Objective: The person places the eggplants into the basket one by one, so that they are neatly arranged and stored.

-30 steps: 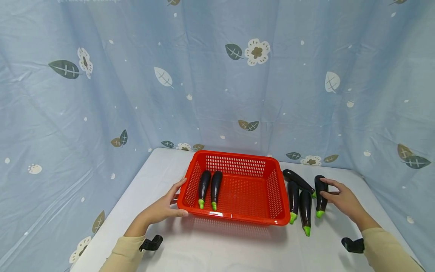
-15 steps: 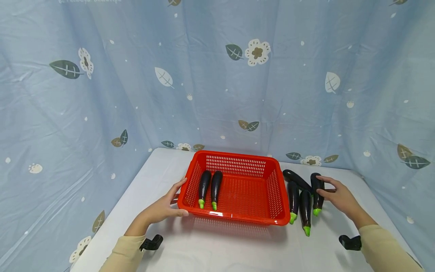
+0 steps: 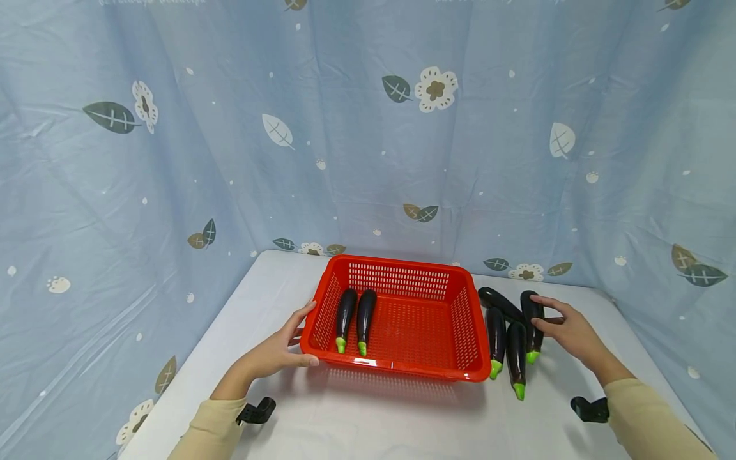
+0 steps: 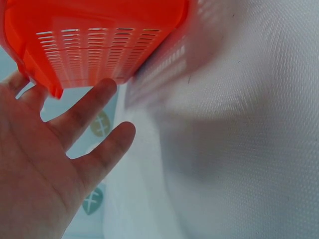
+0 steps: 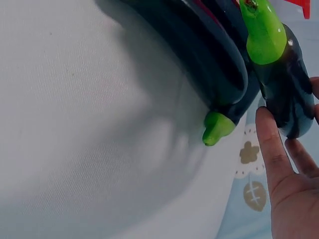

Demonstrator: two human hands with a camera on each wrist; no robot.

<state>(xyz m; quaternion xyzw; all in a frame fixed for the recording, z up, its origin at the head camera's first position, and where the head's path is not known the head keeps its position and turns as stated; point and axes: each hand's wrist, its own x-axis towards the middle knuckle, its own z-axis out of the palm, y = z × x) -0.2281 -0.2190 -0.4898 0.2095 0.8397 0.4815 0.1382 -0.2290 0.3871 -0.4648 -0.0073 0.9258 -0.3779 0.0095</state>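
Note:
A red plastic basket (image 3: 414, 326) stands mid-table, with two dark purple eggplants with green stem ends, a left one (image 3: 345, 319) and a right one (image 3: 365, 321), lying side by side inside. At the basket's left end my left hand (image 3: 277, 350) spreads its fingers against the rim and wall; the left wrist view shows these fingers (image 4: 82, 117) extended beside the slotted side. To the right of the basket, my right hand (image 3: 575, 332) pinches another eggplant (image 5: 286, 89) between thumb and fingers, its green end toward the person. Part of that eggplant is hidden by the fingers.
More eggplants lie right of the basket: one slanting (image 3: 499, 301) at the back, one (image 3: 496, 338) close along the basket's side and one (image 3: 517, 358) nearer the front. A white cloth (image 3: 374, 421) covers the table. A blue patterned curtain (image 3: 368, 160) hangs behind.
The right hand has moved left with its eggplant, bringing it up close to the other eggplants outside the basket. The left hand and the basket have stayed in place.

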